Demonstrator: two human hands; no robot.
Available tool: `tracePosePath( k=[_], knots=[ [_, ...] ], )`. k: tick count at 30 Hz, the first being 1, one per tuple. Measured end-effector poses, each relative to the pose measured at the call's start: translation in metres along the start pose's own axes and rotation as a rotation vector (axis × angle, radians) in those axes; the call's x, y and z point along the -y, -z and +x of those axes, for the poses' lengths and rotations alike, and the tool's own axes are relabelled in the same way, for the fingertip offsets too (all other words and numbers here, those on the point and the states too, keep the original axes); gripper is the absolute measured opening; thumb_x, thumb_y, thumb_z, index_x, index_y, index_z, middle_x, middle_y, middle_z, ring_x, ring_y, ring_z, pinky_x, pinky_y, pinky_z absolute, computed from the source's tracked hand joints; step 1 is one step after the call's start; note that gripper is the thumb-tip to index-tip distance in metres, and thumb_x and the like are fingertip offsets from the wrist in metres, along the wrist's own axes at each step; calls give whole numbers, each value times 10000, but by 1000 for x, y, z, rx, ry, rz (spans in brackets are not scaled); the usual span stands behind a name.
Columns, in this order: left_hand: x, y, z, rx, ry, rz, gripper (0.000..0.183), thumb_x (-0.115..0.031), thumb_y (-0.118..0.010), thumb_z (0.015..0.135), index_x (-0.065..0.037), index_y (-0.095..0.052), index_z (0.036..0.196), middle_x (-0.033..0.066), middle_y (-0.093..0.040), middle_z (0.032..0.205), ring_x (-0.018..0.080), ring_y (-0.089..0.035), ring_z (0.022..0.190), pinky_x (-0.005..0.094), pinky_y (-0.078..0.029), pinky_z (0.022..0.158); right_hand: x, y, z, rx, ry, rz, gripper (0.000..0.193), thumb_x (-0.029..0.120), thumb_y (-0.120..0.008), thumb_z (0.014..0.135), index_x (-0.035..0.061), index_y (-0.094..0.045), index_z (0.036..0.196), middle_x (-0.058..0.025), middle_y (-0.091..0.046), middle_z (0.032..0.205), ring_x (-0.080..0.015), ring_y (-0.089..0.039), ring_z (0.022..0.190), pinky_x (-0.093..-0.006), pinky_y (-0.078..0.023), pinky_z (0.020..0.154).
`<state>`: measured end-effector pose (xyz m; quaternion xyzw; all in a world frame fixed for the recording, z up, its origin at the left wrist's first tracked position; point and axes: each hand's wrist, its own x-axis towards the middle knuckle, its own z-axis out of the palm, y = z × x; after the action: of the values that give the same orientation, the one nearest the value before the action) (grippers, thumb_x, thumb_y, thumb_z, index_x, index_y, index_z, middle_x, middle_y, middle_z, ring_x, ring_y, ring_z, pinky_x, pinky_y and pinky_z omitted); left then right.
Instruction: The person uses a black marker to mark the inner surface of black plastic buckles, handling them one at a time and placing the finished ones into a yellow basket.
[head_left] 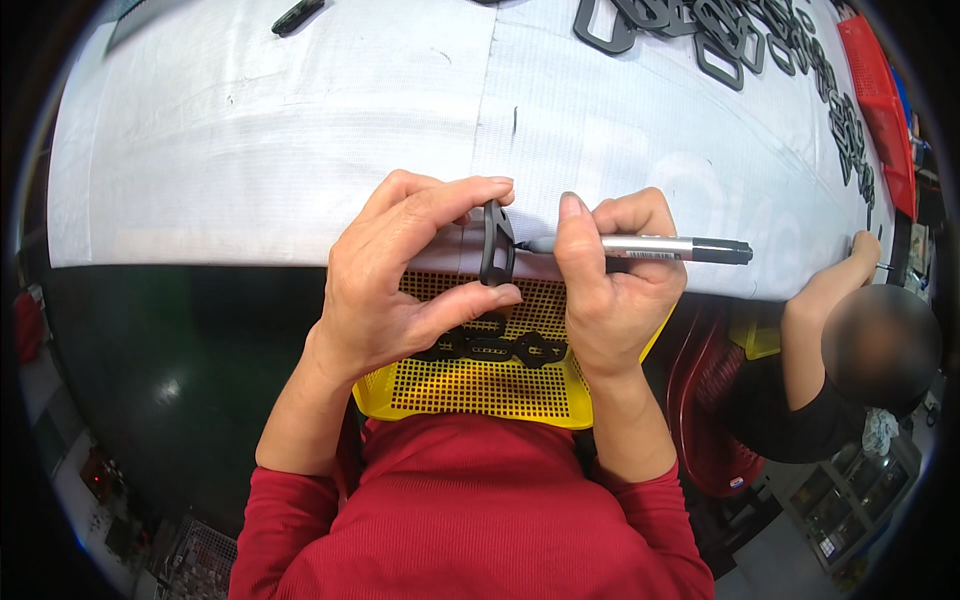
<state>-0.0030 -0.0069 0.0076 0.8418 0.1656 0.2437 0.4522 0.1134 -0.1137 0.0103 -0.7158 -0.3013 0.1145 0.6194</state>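
Observation:
Between the thumb and fingers of my left hand (385,265) a small black frame-shaped part (490,245) is pinched upright. My right hand (620,275) grips a silver and black marker pen (650,247), its tip pointing left and meeting or nearly meeting the part's right edge. Below both hands, a yellow mesh basket (450,403) rests at my lap, with several black parts (490,348) lying in it.
A white-covered table (300,140) spreads ahead. Many black frame parts (720,40) are heaped at its far right, beside red bins (878,100). A black object (297,16) lies far left. At right, a co-worker's arm (815,310) reaches onto the table near a dark red chair (710,400).

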Motion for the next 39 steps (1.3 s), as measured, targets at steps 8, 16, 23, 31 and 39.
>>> tracePosePath(
  k=[8, 16, 23, 31, 39],
  knots=[
    [-3, 3, -1, 58, 48, -46, 583, -71, -772, 563, -8, -566, 1106, 80, -623, 1007, 164, -544, 871, 258, -446, 726, 0, 12, -4, -62, -106, 212, 139, 57, -623, 814, 30, -500, 754, -13, -540, 642, -18, -463, 560, -165, -357, 476],
    [-5, 21, 12, 324, 40, -453, 495, -145, -731, 684, 10, -552, 1118, 108, -604, 1015, 199, -563, 931, 302, -454, 808, 22, 29, 19, 547, 218, 254, 199, -32, -680, 690, 34, -660, 877, -72, -645, 833, -146, -618, 759, -231, -492, 643],
    [-14, 12, 14, 88, -15, -701, 867, -176, -818, 585, 9, -371, 1305, 166, -470, 1271, 299, -449, 1188, 380, -356, 995, 28, 30, 21, 249, -334, 575, 186, -9, -676, 742, 34, -594, 904, -41, -628, 725, -63, -545, 582, -163, -434, 505],
    [-6, -2, 8, -58, -188, -462, 655, -100, -772, 632, 24, -465, 1197, 149, -568, 1138, 248, -536, 1090, 347, -413, 953, 25, 14, 14, 194, -559, 486, 274, 130, -629, 828, 25, -589, 1078, -21, -561, 668, -50, -488, 533, -163, -370, 460],
    [11, -8, -3, -58, 31, -363, 580, -128, -796, 620, -17, -465, 1082, 114, -604, 1045, 185, -585, 994, 286, -478, 851, 14, 10, 9, 20, -355, 172, 208, 121, -684, 779, 40, -514, 689, 33, -513, 560, 4, -428, 494, -154, -312, 426]
  ],
)
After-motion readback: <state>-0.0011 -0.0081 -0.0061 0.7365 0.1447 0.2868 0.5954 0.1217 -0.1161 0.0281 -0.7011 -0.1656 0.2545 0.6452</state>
